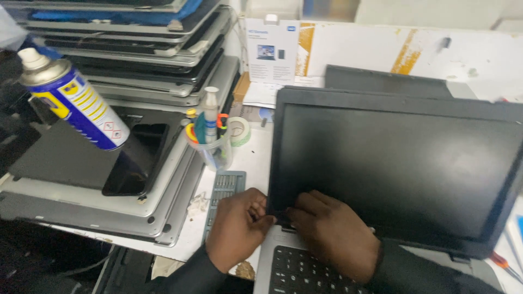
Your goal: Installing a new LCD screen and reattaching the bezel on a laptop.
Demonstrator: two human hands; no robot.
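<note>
**Two hands at the lower left corner of a laptop screen**

Both hands are meeting at the bottom left corner of the screen bezel [279, 163], closest to where I am standing. Fingertips of the left hand [237, 228] are curling in and pinching at the corner's edge, though I cannot tell whether they are gripping the bezel itself or something small against it. Fingers of the right hand [332, 234] are bent and pressing down on the same corner from the other side, knuckles up, covering the hinge area. Dark sleeves are running back from both wrists toward the bottom of the view.

The laptop [397, 174] is sitting open on the white bench [256, 158], its dark screen tilted and its keyboard [305, 272] showing just below the right hand. Behind it, a second dark lid [381, 81] is lying flat.

Just left of the left hand, a grey bit set [224, 190] is lying on the bench. Beyond it, a clear cup [210, 144] is holding a white bottle and bright-handled tools, with a tape roll [238, 130] beside it. Further left, a stack of laptops [141, 71] is piling up high, with more flat shells spread below it. A blue and yellow spray can [76, 100] is leaning on these, well apart from the hands. A white box [271, 51] is standing against the back wall.
</note>
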